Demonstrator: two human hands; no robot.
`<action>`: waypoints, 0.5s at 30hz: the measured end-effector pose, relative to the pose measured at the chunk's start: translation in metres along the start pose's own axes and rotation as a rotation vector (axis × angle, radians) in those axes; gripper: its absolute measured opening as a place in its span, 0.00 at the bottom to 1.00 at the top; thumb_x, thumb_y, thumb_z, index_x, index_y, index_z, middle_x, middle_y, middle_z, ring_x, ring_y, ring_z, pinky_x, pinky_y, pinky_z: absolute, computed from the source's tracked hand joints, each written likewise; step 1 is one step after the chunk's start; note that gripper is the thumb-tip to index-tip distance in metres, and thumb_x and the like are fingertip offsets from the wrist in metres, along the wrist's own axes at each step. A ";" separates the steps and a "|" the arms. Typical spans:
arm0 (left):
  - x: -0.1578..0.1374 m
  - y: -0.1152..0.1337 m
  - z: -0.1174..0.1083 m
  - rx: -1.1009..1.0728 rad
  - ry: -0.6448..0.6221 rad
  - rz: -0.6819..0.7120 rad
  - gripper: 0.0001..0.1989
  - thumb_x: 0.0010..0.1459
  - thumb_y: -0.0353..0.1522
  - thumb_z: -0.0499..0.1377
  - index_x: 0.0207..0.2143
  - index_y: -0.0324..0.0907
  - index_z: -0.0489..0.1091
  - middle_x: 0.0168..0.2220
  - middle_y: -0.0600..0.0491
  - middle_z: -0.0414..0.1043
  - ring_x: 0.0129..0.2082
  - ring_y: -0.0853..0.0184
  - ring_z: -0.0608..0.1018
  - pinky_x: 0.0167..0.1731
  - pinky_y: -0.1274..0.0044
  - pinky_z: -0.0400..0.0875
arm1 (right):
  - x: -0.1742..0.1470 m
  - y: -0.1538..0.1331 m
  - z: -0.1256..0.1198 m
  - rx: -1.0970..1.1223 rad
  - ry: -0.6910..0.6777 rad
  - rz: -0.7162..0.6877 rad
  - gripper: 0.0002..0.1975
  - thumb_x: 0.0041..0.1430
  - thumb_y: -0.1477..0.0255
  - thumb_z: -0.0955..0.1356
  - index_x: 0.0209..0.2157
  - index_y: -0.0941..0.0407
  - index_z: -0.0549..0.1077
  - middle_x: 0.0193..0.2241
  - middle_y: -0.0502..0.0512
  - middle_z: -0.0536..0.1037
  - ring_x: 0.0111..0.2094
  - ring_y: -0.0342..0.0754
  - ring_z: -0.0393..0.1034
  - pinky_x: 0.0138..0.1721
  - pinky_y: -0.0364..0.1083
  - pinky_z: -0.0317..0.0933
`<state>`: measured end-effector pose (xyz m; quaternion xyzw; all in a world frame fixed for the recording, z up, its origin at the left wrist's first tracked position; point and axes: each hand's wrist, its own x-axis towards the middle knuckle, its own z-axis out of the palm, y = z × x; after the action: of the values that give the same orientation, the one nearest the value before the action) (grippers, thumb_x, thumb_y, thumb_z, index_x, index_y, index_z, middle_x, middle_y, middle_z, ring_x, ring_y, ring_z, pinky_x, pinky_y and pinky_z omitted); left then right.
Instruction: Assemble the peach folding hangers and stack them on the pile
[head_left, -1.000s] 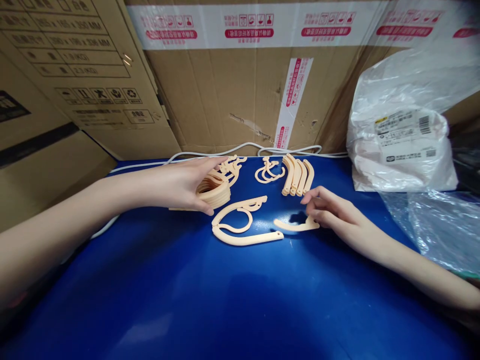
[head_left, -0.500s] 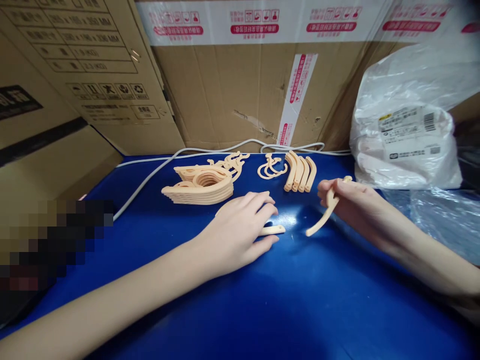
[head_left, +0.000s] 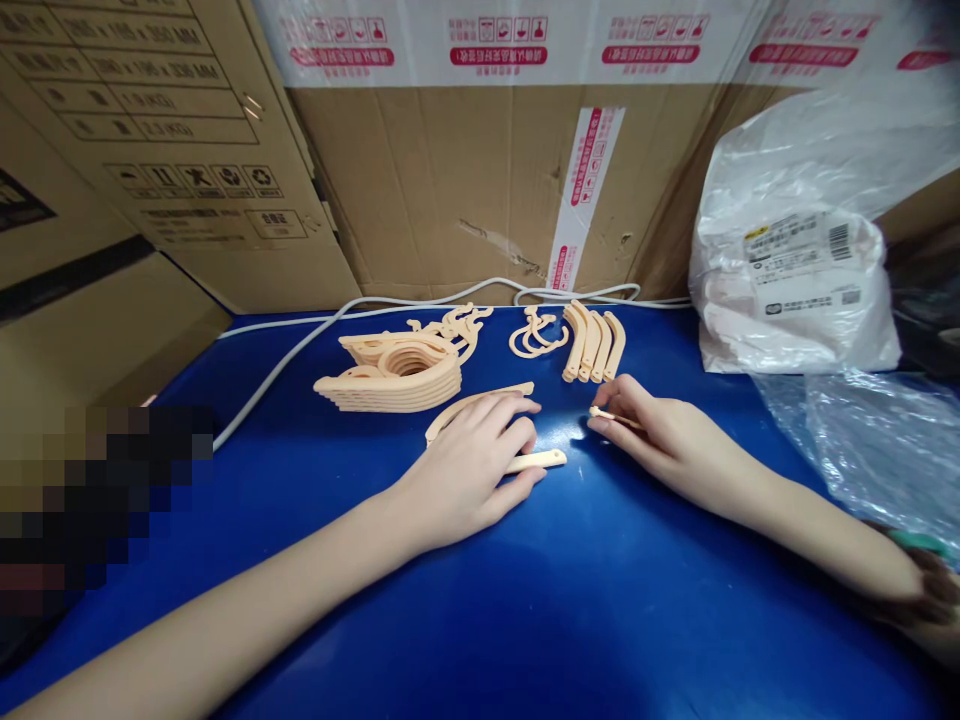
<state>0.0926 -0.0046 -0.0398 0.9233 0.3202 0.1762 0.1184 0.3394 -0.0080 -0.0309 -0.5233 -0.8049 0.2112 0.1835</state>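
My left hand [head_left: 480,455] lies palm down over two beige curved plastic hanger arms, its fingers curled around the front hanger arm [head_left: 551,459], whose holed end sticks out between fingers and thumb. The rear hanger arm [head_left: 517,389] passes under that hand, partly covered. Between thumb and fingertips, my right hand [head_left: 649,425] pinches a slim beige hanger piece [head_left: 598,412]; only its knobbed end and a thin edge show. Behind the hands are a stack of beige hanger arms [head_left: 386,395], some loose hanger hooks [head_left: 538,340] and a row of curved arms [head_left: 594,345].
Tangled beige hooks [head_left: 465,325] lie behind the stack. A white cable [head_left: 300,350] runs along the back of the blue table [head_left: 480,640]. Cardboard boxes [head_left: 450,180] wall the back and left. A white plastic bag [head_left: 795,270] and clear film [head_left: 885,450] are at right.
My right hand has moved left and turned, so the piece in it now points toward my left hand. My left hand has stayed nearly in place over the hanger arms.
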 end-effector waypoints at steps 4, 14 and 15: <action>0.000 0.000 0.000 0.032 -0.011 0.015 0.08 0.66 0.36 0.51 0.38 0.40 0.66 0.56 0.44 0.66 0.61 0.55 0.64 0.60 0.58 0.59 | 0.001 0.005 0.001 -0.083 0.029 -0.081 0.15 0.68 0.59 0.58 0.33 0.53 0.65 0.29 0.53 0.75 0.28 0.47 0.69 0.30 0.45 0.59; 0.002 0.001 -0.001 0.034 -0.041 0.002 0.09 0.68 0.37 0.49 0.39 0.42 0.63 0.56 0.43 0.67 0.61 0.56 0.65 0.61 0.57 0.58 | -0.003 -0.008 0.006 -0.162 0.043 -0.062 0.23 0.68 0.57 0.57 0.21 0.54 0.59 0.18 0.49 0.67 0.19 0.43 0.60 0.23 0.45 0.48; 0.002 0.001 -0.001 0.031 -0.041 -0.004 0.09 0.68 0.37 0.49 0.39 0.42 0.63 0.56 0.43 0.67 0.61 0.56 0.65 0.61 0.57 0.58 | -0.004 -0.009 0.007 -0.198 0.045 -0.097 0.23 0.67 0.57 0.58 0.20 0.54 0.59 0.18 0.50 0.67 0.19 0.43 0.60 0.23 0.45 0.47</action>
<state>0.0946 -0.0040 -0.0382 0.9277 0.3224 0.1519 0.1109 0.3302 -0.0157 -0.0317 -0.5037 -0.8420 0.1100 0.1589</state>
